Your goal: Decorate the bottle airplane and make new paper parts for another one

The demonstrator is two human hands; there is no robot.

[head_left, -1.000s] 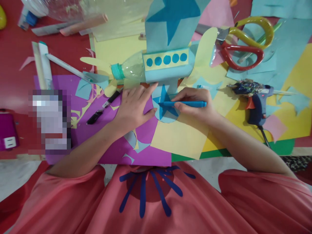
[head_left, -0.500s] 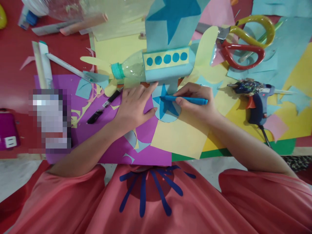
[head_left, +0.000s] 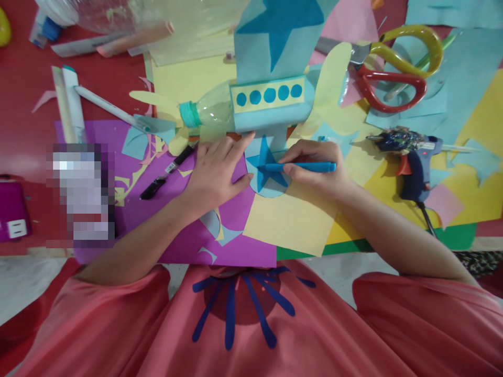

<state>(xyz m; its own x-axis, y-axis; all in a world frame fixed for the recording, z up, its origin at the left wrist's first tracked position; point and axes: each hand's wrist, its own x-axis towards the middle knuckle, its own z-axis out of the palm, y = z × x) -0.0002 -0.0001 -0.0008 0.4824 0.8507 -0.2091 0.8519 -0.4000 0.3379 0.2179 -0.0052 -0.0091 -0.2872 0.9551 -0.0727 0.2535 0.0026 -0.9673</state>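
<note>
1) While the left hand [head_left: 220, 170] lies flat with fingers spread, nothing gripped, the right hand [head_left: 314, 159] pinches a blue marker [head_left: 308, 167] in a writing hold
2) Marker – roughly level across the view, tip on the blue star [head_left: 268, 177], left of its middle
3) Star sits on a round-ended light-blue paper [head_left: 277, 142], directly between the hands
4) Left index fingertip and thumb tip are at that paper's left edge – can't tell if they press on it
5) Same paper runs up to the near side of a plastic bottle [head_left: 214, 110] with a green cap [head_left: 189, 114]; bottle lies on its side, carries a yellow strip [head_left: 262, 103] with five blue dots
6) Beyond the bottle: a second light-blue paper [head_left: 251, 57] with a bigger blue star [head_left: 281, 21]
7) Black marker [head_left: 168, 170] just beside the left hand, over a purple sheet [head_left: 239, 254]
8) Right side, apart from the hand: glue gun [head_left: 414, 175], with scissors [head_left: 360, 55] farther up
</note>
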